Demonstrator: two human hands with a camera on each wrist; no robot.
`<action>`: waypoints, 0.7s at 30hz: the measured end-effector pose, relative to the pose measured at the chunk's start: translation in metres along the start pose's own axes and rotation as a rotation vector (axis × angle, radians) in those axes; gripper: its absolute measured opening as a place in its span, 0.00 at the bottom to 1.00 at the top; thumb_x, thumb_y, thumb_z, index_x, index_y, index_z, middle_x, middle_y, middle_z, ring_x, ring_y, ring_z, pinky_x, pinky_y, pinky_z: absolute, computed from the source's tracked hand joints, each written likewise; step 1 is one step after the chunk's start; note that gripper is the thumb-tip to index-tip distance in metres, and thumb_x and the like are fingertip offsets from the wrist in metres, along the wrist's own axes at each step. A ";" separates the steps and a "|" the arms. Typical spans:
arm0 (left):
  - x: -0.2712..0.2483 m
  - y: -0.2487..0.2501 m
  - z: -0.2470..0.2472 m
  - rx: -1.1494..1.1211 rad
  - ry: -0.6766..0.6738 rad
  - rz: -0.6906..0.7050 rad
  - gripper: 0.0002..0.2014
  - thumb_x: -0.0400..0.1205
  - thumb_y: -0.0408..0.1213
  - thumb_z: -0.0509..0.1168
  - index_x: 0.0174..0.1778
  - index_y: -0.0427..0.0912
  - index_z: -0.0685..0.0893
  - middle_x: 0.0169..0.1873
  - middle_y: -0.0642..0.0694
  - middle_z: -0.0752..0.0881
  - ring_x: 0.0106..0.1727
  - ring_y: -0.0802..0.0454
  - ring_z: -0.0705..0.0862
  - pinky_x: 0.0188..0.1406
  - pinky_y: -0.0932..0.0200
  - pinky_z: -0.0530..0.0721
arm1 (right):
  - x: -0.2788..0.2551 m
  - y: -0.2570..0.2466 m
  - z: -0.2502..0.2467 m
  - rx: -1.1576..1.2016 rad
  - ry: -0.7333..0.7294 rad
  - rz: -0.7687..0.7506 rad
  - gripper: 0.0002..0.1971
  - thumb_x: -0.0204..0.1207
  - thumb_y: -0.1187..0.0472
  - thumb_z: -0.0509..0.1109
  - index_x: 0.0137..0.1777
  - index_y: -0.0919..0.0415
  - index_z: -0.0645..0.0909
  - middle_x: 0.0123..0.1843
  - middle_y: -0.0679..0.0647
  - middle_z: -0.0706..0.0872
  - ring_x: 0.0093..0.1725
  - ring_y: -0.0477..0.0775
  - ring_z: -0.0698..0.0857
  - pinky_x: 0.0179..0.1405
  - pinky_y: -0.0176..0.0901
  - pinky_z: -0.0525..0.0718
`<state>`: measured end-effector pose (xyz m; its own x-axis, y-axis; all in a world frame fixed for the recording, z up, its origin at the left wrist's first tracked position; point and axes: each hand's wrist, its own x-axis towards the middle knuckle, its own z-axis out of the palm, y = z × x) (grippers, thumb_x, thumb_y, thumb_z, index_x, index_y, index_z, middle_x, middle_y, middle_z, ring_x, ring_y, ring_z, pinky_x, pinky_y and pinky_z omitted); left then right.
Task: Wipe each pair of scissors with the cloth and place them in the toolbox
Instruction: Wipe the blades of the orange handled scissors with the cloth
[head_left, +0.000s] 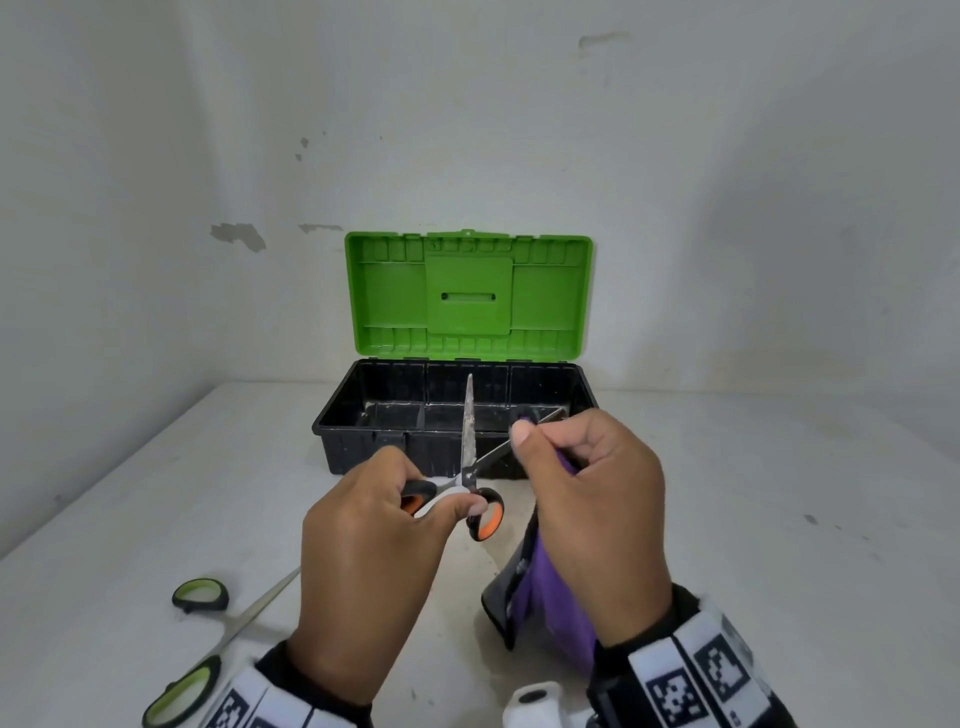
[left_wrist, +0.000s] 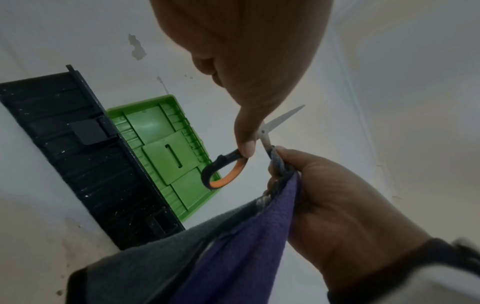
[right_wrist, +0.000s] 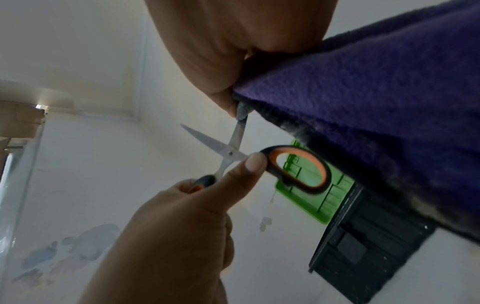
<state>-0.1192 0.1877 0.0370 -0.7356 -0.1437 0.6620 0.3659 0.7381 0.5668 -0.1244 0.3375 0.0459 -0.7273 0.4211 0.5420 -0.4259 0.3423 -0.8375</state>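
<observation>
Now wiping the orange scissors (head_left: 470, 470) before the toolbox (head_left: 363, 441)

Left hand (head_left: 363, 561) grips the handles; right hand (head_left: 587, 499) pinches the cloth (head_left: 550, 597) round one spread blade; next, probably the other blade.

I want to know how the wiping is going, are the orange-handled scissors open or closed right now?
Open: the orange-handled scissors show two blades spread in a V, one pinched in the cloth.

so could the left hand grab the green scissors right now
Probably not yet: the left hand grips the orange scissors. The green scissors lie uncovered on the table just beside that wrist, so once freed, likely yes.
</observation>
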 end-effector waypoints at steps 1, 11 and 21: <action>0.000 0.000 -0.001 -0.009 0.000 -0.003 0.24 0.59 0.56 0.82 0.27 0.48 0.73 0.19 0.58 0.71 0.22 0.62 0.68 0.22 0.68 0.62 | -0.002 -0.001 0.001 -0.001 -0.015 -0.006 0.09 0.75 0.58 0.80 0.35 0.54 0.86 0.33 0.47 0.90 0.36 0.46 0.89 0.38 0.33 0.84; -0.001 -0.002 -0.003 -0.036 -0.023 -0.028 0.23 0.59 0.58 0.82 0.28 0.50 0.75 0.20 0.57 0.74 0.23 0.60 0.72 0.22 0.69 0.64 | 0.000 0.001 -0.001 0.008 -0.028 0.002 0.08 0.74 0.57 0.80 0.36 0.53 0.86 0.34 0.47 0.91 0.37 0.46 0.89 0.39 0.33 0.85; 0.000 -0.003 -0.001 -0.049 -0.056 -0.062 0.23 0.58 0.60 0.80 0.28 0.51 0.74 0.20 0.57 0.74 0.24 0.59 0.72 0.24 0.68 0.65 | 0.003 0.005 -0.002 -0.016 -0.043 -0.013 0.08 0.75 0.57 0.80 0.35 0.52 0.86 0.34 0.48 0.91 0.37 0.46 0.90 0.39 0.36 0.86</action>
<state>-0.1193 0.1844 0.0357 -0.7878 -0.1496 0.5974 0.3455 0.6957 0.6298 -0.1277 0.3424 0.0432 -0.7443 0.3806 0.5488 -0.4269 0.3607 -0.8292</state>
